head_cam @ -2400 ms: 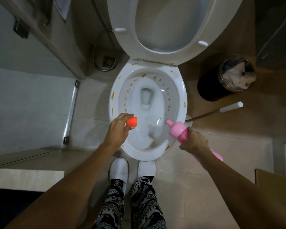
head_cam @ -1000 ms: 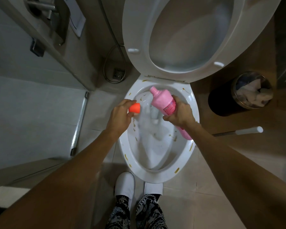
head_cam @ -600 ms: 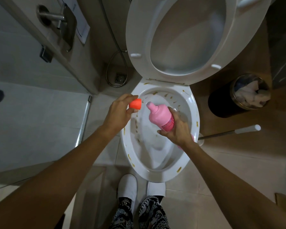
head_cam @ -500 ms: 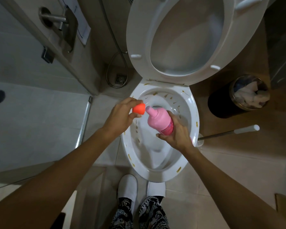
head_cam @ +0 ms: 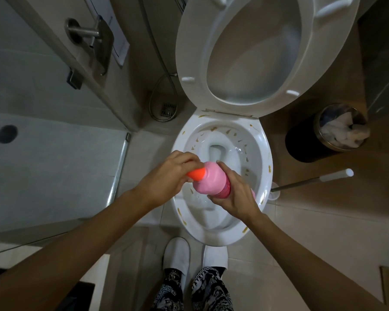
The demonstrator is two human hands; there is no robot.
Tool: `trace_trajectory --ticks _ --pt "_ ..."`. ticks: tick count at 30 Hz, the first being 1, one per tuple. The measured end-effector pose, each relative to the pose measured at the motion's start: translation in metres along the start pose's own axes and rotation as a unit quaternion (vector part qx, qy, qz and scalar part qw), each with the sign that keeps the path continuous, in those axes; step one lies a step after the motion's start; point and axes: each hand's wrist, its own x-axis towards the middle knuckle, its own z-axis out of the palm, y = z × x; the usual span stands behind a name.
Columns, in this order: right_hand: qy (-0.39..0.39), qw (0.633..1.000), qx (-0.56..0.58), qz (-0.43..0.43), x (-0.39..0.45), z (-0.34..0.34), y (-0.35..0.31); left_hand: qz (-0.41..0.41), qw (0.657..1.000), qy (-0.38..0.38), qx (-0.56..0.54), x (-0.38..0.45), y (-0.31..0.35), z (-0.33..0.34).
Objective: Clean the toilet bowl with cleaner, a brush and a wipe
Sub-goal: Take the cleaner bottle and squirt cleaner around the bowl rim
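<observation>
Now the orange cap (head_cam: 39, 173) sits on the neck of the pink cleaner bottle (head_cam: 211, 181), over the toilet bowl (head_cam: 264, 140).
Nearest, the right hand (head_cam: 233, 197) grasps the body; the left hand (head_cam: 166, 176) pinches the cap at 9 o'clock. The bottle's long axis runs 9 to 3; the brush handle (head_cam: 312, 180) lies farther out at 3.

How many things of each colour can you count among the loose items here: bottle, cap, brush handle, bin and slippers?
Pink: 1, the cleaner bottle
Orange: 1, the cap
White: 3, the brush handle and two slippers
Dark: 1, the bin
Total: 6
</observation>
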Motion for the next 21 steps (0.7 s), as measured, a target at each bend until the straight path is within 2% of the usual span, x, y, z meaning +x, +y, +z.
trace_trajectory --ticks 4,7,10,15,18,21 --pt "0.024 1.0 0.007 -0.008 -0.005 0.004 -0.004 0.006 1.0 0.0 0.002 -0.007 0.009 -0.001" --pt "0.022 1.0 0.011 -0.015 -0.007 0.007 -0.007 -0.044 0.999 0.009 -0.029 -0.015 0.014 -0.003" --pt "0.015 1.0 0.014 -0.011 -0.009 0.009 -0.011 -0.081 0.996 0.042 -0.006 -0.021 0.019 -0.005" --pt "0.007 1.0 0.025 -0.013 -0.01 0.008 -0.02 -0.045 0.997 0.042 -0.041 -0.03 0.026 -0.008" --pt "-0.005 1.0 0.022 -0.016 -0.008 0.007 -0.029 -0.107 0.989 0.069 -0.074 -0.041 0.032 -0.015" --pt "-0.016 0.999 0.018 -0.033 -0.004 0.004 -0.043 -0.184 0.973 0.138 -0.026 -0.052 0.043 -0.024"
